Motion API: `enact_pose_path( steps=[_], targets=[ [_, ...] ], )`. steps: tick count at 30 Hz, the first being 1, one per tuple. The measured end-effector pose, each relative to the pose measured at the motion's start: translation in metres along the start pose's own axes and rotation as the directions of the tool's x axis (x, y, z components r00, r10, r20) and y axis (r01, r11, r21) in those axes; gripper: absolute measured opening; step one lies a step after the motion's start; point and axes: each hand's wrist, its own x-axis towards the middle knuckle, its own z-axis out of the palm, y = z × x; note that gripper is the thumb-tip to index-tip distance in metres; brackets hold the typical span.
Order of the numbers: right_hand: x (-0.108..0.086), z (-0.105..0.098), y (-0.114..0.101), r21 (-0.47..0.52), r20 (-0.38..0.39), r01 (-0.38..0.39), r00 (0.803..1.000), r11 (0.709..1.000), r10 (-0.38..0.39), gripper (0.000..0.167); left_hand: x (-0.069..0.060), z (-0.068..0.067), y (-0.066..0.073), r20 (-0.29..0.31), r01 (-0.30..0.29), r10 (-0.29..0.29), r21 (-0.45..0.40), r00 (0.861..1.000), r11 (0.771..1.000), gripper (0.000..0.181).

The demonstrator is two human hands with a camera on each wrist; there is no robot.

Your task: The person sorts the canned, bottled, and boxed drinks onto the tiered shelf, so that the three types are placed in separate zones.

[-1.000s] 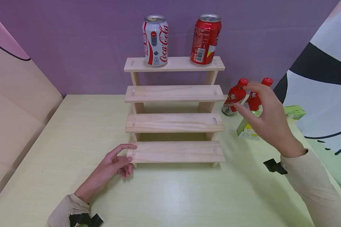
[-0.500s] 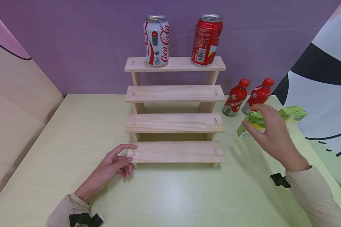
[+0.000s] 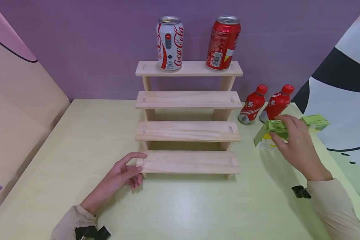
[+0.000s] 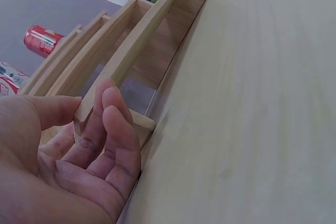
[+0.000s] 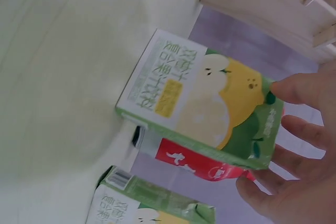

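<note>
On the right-hand side of a pale worktop (image 3: pixel 180 206), a green-and-white fruit-juice carton (image 5: pixel 199 98) stands beneath a person's right hand (image 3: pixel 303 150). The thumb and fingers straddle the carton's top end; whether they press firmly on it, the views cannot tell. Its front panel carries pictured fruit and Chinese lettering. A second juice carton (image 3: pixel 316 122) sits just beyond the same hand, to its right. Behind the cartons, two red-capped bottles, the left bottle (image 3: pixel 252 105) and the right bottle (image 3: pixel 277 103), stand side by side, close to a wooden display stand (image 3: pixel 189 161) with four stepped shelves. At the opposite end of its lowest shelf, the left hand (image 3: pixel 117 173) pinches the corner, fingers curled around the wood. On the top shelf, a white Coca-Cola can (image 3: pixel 170 46) stands to the left and a red drink can (image 3: pixel 223 45) to the right, well apart. Light beige sleeves, the right sleeve (image 3: pixel 333 203) and the left sleeve (image 3: pixel 73 221), cover the arms. A purple backdrop (image 3: pixel 108 50) rises at the rear, flanked on the right by a cartoon-printed panel (image 3: pixel 342 103).
</note>
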Motion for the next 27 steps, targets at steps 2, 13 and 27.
enact_pose_path(
  steps=[2, 13, 27],
  targets=[
    [-0.001, 0.000, 0.005, 0.001, 0.010, -0.016, 1.000, 1.000, 0.016, 0.060, 0.001, 0.001, 0.000, 0.004, -0.001, 0.001, 0.004, 1.000, 1.000, 0.040],
    [0.003, 0.000, 0.018, -0.018, 0.038, 0.035, 0.999, 0.999, -0.034, 0.051, 0.001, 0.002, 0.001, 0.000, 0.002, -0.002, -0.012, 1.000, 1.000, 0.041],
    [0.003, -0.003, 0.023, 0.001, 0.041, 0.079, 0.996, 0.997, -0.079, 0.057, 0.000, 0.001, 0.002, -0.004, 0.011, -0.011, 0.002, 1.000, 1.000, 0.041]
  ],
)
